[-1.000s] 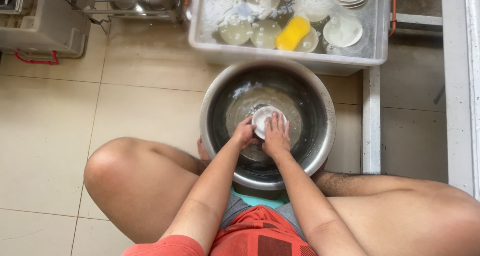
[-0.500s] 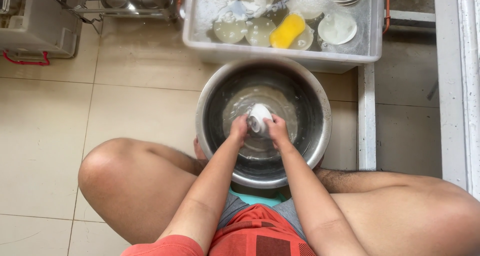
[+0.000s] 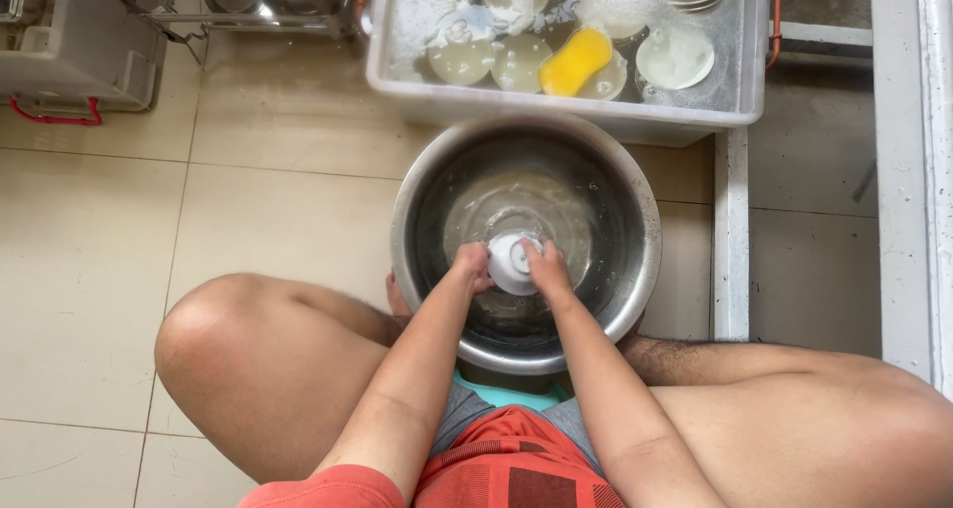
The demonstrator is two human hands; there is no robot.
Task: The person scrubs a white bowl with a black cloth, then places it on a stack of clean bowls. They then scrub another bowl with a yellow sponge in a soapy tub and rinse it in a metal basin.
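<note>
The tiled floor [image 3: 199, 200] fills most of the view, beige squares with thin grout lines, and the person sits low on it with bare knees spread to either side. At twelve o'clock from the hands lies a grey plastic tub [image 3: 566, 111] of soapy water, with several white plates [image 3: 675, 57] and small dishes lying in it and a yellow sponge [image 3: 576, 60] floating near its middle. At ten o'clock, in the far corner, stands a grey crate [image 3: 79, 57] with a red handle, and beside it a metal rack whose contents are too cut off to tell. A white post [image 3: 732, 240] runs along the floor at three o'clock from the basin. Directly in front of the person, touching the near wall of the tub, stands a large round steel basin [image 3: 635, 270] with shallow water in its bottom. Over the middle of that basin, toward its six o'clock side, both hands meet on a small white bowl [image 3: 511, 260], which is turned so that its round foot faces the camera. The left hand [image 3: 470, 267] grips the bowl at its nine o'clock edge, fingers curled closed against the rim, and the right hand [image 3: 546, 270] clamps it from the three o'clock edge in the same way, thumb lying over the bowl's back. The bowl is held just above or at the water; which one cannot be told from this angle.
</note>
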